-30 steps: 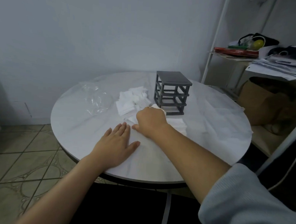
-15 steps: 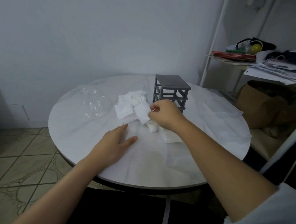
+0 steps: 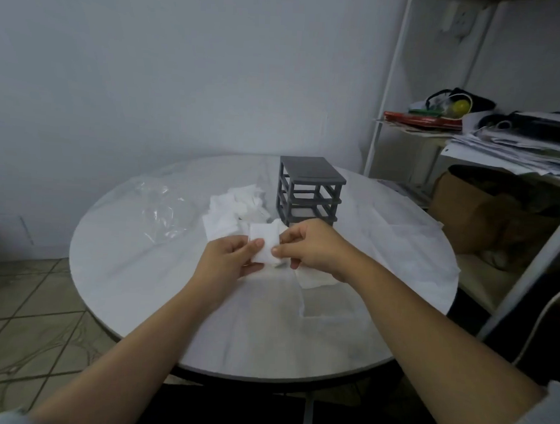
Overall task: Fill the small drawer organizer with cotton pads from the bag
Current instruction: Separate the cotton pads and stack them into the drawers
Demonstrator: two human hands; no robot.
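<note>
Left grip (image 3: 227, 257) has lifted off the table (image 3: 132, 275) since half a second ago and now meets right grip (image 3: 312, 246). Both pinch one cotton pad (image 3: 263, 243), raised just in front of the drawer organizer (image 3: 309, 190). Pad pile (image 3: 230, 212) lies beside it.

No text, label or number can be read anywhere. The stacked papers (image 3: 515, 153) at the right edge and the red packet (image 3: 419, 119) on the shelf (image 3: 406, 128) possibly carry print, but it is too blurred to read.
</note>
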